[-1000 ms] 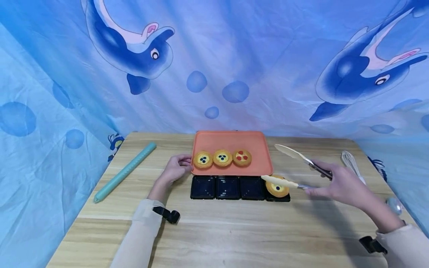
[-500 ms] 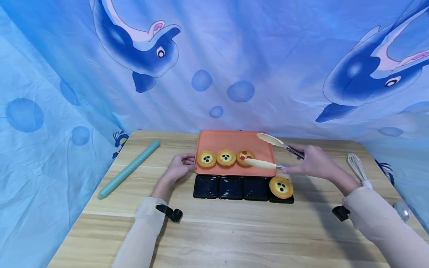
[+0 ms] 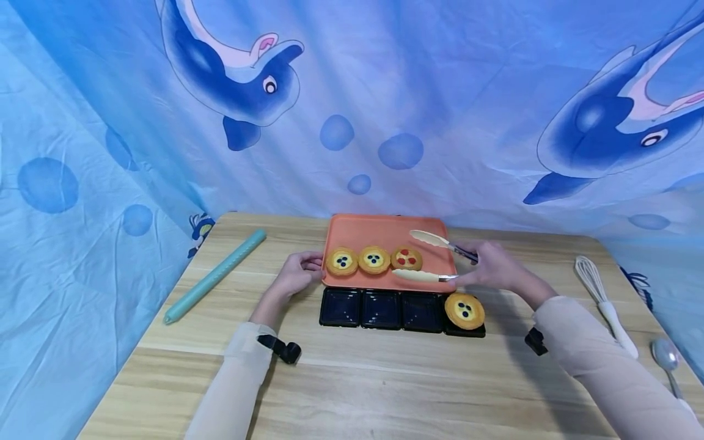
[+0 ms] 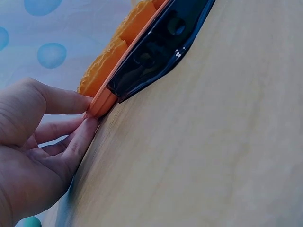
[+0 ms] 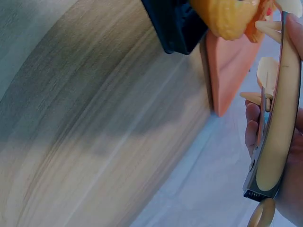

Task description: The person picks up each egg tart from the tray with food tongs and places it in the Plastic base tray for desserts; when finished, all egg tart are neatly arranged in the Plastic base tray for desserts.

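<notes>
My left hand [image 3: 297,273] pinches the left edge of an orange tray [image 3: 374,229] between thumb and fingers, close up in the left wrist view. My right hand [image 3: 495,269] holds a pair of tongs [image 3: 416,276] with cream-coloured tips, spread apart. Those tips hang over the tray, on the far and near sides of an egg tart with red pieces [image 3: 406,259]; contact cannot be told. Left of it on the tray are two tarts with dark berries, one in the middle [image 3: 374,260] and one at the left [image 3: 342,261].
A row of black square trays [image 3: 341,307] runs along the orange tray's near edge. The rightmost holds a berry tart [image 3: 464,310]. A green rolling pin [image 3: 216,276] lies at left. On the right are a whisk [image 3: 607,308] and a spoon [image 3: 667,357].
My right hand has carried the spread tongs leftward and away from me, from the berry tart on the black tray to the red-topped tart. The left hand stays on the tray edge.
</notes>
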Available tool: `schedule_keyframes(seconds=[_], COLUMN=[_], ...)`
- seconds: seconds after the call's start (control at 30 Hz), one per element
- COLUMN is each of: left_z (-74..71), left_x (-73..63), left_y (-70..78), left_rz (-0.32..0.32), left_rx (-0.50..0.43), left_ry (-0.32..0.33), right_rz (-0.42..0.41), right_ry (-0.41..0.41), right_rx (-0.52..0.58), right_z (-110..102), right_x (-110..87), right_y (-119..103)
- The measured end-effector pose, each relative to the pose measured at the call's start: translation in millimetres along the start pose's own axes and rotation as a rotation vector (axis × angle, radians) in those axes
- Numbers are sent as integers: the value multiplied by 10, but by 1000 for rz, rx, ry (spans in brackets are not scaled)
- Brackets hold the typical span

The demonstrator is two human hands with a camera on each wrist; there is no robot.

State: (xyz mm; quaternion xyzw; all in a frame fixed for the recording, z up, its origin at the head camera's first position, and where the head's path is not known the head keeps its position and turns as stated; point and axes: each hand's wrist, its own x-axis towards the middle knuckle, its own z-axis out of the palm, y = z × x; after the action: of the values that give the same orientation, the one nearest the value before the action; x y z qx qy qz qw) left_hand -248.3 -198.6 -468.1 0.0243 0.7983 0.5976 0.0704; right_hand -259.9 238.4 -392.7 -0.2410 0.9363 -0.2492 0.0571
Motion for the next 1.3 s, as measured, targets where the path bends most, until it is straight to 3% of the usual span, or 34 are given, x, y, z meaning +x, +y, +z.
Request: schedule_keyframes(seconds=[0.1,0.33,0.77,1.0,1.3], left_z=[-3,-1,6,-1,3], left_x=[0,11,22,20,1], left_y=[0,-5,-15,-16,-11], left_rz=[11,14,9,8,-4], left_rx=[2,-17,-17,-18,-13], left_ry=[0,-5,7,11,14], right_rz=[-32,-9,-14,-30,-98], right_ry=[-1,-40,-18,8,57], right_rx=[1,39,36,38,8], right_z=[30,65,79,-30,-158], right_x=[19,36,31,20,-185], right_y=[15,27,72,38,-44])
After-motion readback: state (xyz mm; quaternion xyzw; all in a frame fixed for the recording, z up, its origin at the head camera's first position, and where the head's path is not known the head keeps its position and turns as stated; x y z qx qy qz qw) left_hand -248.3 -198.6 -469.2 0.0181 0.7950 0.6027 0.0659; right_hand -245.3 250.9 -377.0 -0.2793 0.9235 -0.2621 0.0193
